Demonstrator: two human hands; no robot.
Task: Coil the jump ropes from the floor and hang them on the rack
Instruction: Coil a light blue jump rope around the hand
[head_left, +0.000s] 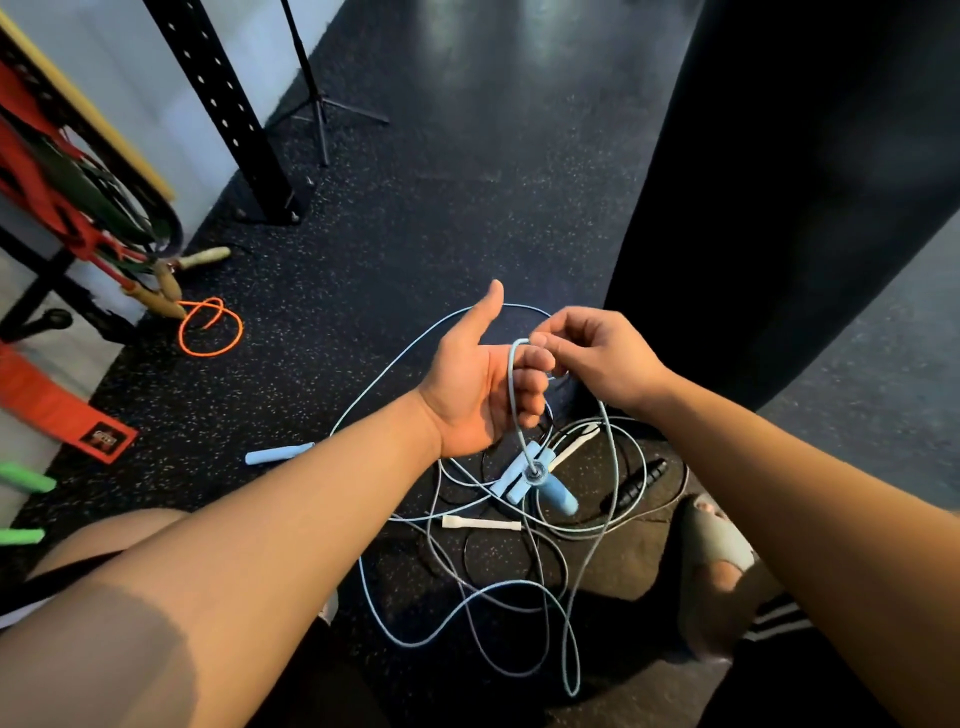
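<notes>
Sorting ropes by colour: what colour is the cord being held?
Light blue; the cord shows best in the head view.

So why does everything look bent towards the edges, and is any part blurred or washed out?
Head view: the wide-angle lens bows the perforated black upright and the black punching bag; head view, top: pale glare streaks on the rubber floor; head view, left edge: the red band is smeared; head view, middle: the light-blue jump rope is sharp.

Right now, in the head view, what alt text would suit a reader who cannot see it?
The right hand pinches a bend of light blue jump rope over the left hand's curled fingers. Below, more ropes lie tangled on a dark speckled floor.
</notes>
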